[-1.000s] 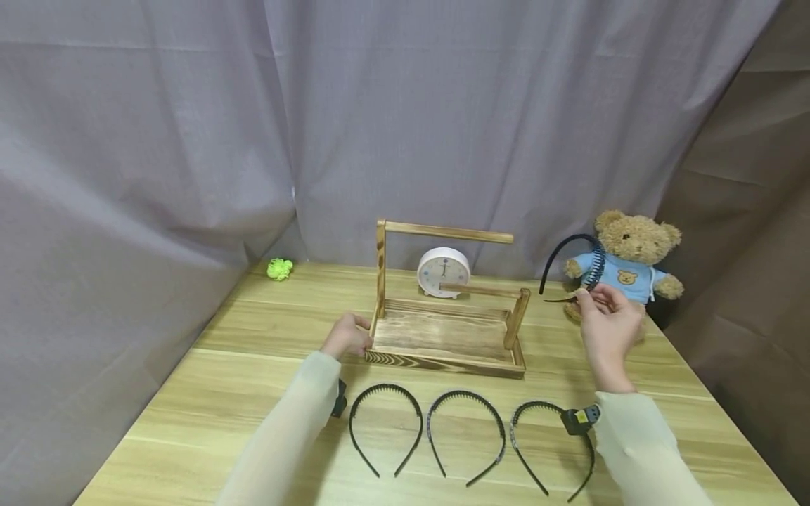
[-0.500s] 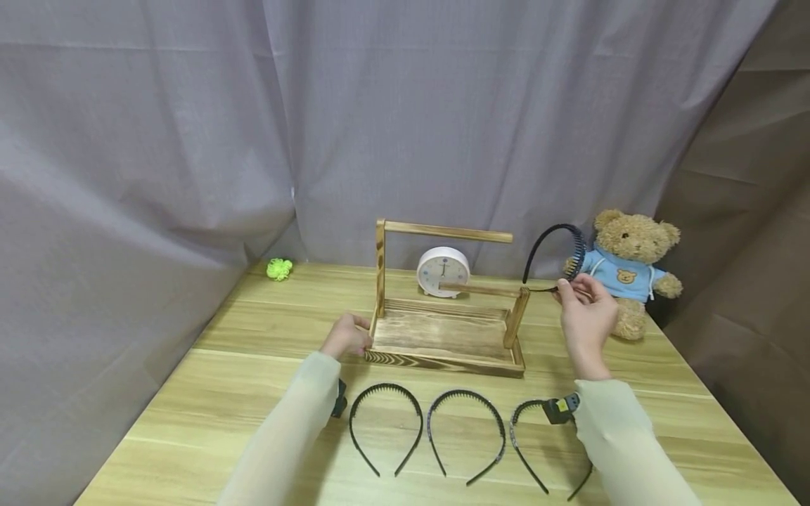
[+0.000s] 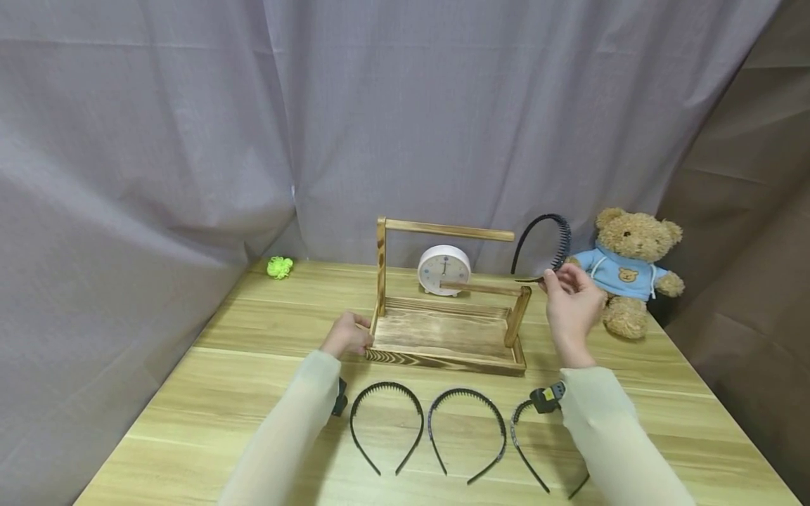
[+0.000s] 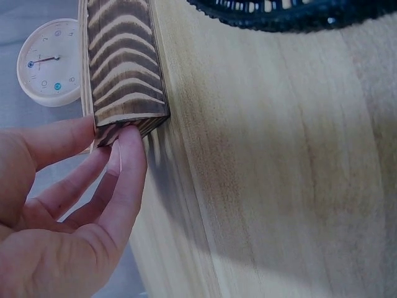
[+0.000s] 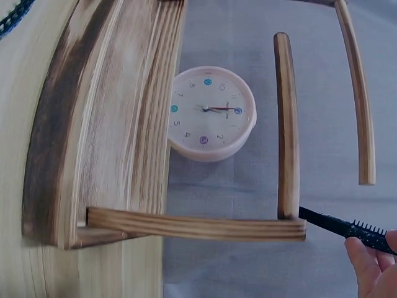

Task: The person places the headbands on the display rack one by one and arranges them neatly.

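Observation:
A wooden rack (image 3: 443, 362) with a tray base, two posts and two horizontal bars stands mid-table. My left hand (image 3: 346, 334) pinches the left end of its base; the left wrist view shows thumb and fingers at the dark-grained corner (image 4: 127, 68). Off the rack's right side, my right hand (image 3: 574, 309) holds a black toothed headband (image 3: 564, 242) by one end, raised with its arch up. One tip of the headband (image 5: 325, 222) overlaps the lower bar's post end in the right wrist view. The free end of the upper bar (image 3: 449, 230) points right, towards the headband.
Three more black headbands lie in front of the rack: left (image 3: 386, 384), middle (image 3: 465, 391) and right (image 3: 514, 436), the last partly behind my right sleeve. Behind the rack stands a white clock (image 3: 443, 261). A teddy bear (image 3: 623, 276) sits right; a green fuzzy ball (image 3: 279, 268) lies back left.
My right hand has moved left and slightly up with the headband, away from the teddy bear towards the rack's right end. My left hand stays at the rack's corner.

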{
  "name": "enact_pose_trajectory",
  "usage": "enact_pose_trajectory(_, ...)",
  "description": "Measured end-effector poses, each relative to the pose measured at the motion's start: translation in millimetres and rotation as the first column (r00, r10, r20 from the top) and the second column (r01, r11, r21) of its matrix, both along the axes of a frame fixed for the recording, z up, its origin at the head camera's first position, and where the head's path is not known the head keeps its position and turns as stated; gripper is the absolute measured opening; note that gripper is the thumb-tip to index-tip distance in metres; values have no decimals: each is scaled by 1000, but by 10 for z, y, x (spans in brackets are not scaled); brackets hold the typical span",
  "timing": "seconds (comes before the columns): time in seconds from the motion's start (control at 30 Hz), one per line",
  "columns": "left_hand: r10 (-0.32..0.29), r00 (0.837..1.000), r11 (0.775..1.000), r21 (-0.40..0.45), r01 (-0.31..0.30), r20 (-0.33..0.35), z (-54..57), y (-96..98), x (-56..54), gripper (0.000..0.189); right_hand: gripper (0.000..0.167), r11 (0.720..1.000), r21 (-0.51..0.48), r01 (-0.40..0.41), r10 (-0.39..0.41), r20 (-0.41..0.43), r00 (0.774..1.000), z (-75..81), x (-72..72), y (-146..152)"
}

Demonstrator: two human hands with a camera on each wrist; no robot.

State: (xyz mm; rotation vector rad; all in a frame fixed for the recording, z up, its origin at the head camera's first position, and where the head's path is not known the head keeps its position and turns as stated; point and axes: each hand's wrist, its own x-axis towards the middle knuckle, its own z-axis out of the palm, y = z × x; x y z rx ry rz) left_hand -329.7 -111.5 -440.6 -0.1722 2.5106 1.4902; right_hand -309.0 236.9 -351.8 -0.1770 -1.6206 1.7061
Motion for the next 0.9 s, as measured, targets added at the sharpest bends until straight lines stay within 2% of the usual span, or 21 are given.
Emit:
enact_pose_trajectory(0.2,-5,1000,1000,-9,5,-11,30,25,20,39,14,999,39,0,0,-8,1000,18,-46,-116)
enact_pose_trajectory(0.43,-16,1000,1000,4,16,-9,12,-22,68,41,15,999,44,-32,31,12,999,192,90,-364)
enact_pose_trajectory(0.73,-25,1000,1000,17,25,-3,-7,-65,91,42,17,997,0,-77,77,3,997,33,-117,-478)
enact_pose_trajectory(0.9,-26,1000,999,28,26,-3,-2,-23,53,42,17,997,-14,-77,77,-3,997,22,-146,-525)
